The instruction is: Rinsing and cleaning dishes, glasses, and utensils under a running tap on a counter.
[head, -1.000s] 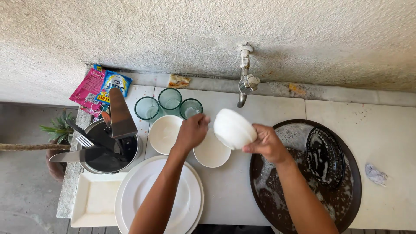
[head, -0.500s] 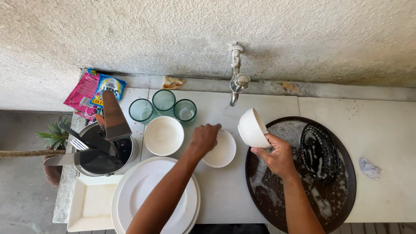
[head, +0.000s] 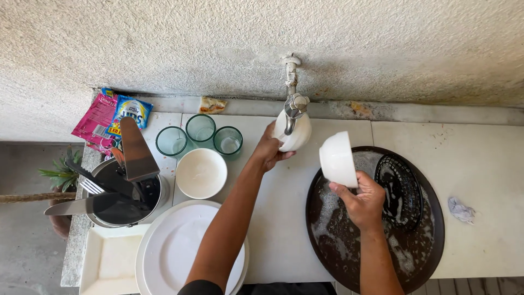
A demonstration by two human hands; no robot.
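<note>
My left hand (head: 268, 148) grips a white bowl (head: 295, 136) and holds it up right under the metal tap (head: 293, 104) on the wall. My right hand (head: 360, 202) holds a second white bowl (head: 338, 158), tilted on its side, above the left rim of a large dark round tray (head: 338, 240) wet with soapy foam. A black mesh item (head: 401, 191) lies in that tray. No running water is visible.
Three green glasses (head: 201, 130) stand at the back left, with a white bowl (head: 201, 173) in front of them. White plates (head: 174, 257) sit stacked on a square white dish (head: 106, 262). A metal pot (head: 117, 196) holds utensils. Soap packets (head: 109, 117) and a grey rag (head: 462, 210) lie on the counter.
My left hand lifted a white bowl off the counter and raised it to the tap. My right hand carried its bowl rightward over the tray's rim.
</note>
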